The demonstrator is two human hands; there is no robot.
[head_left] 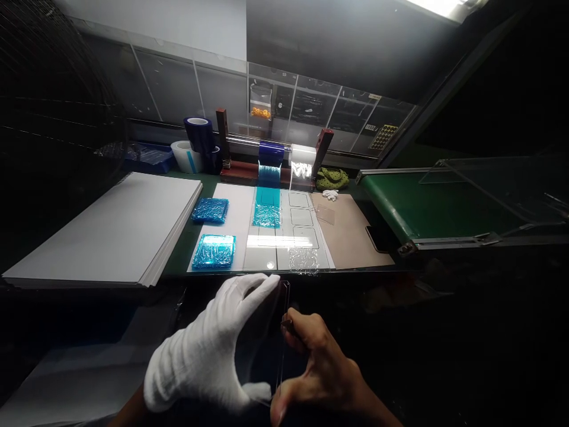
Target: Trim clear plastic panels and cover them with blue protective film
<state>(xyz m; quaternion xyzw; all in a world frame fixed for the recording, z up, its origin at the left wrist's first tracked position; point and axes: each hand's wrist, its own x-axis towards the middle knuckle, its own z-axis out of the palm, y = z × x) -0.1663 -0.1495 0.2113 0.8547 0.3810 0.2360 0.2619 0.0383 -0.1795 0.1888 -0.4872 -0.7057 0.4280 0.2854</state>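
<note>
A thin clear panel (281,356) is held upright on its edge in front of the near edge of the table (178,261), between the 2 hands. Its long axis is directed from near to far, and its face is turned almost sideways to the view. By the gloved left hand (208,344), which is on the left of the panel, its 2 ends are gripped: the fingers are placed at the far end and the thumb at the near end, with a wide opening between them. By the bare right hand (324,353), the right long side is met; its fingers are curled and a small dark piece (287,324) is pinched there, but its kind cannot be told. Both hands are equally close to the panel. Beyond, 2 blue-wrapped stacks (214,251) are laid at the left. At the far left, clear film (149,155) is contained in a blue tray (166,163); at the far side, orange items (260,112) are kept in a clear bag (261,95).
</note>
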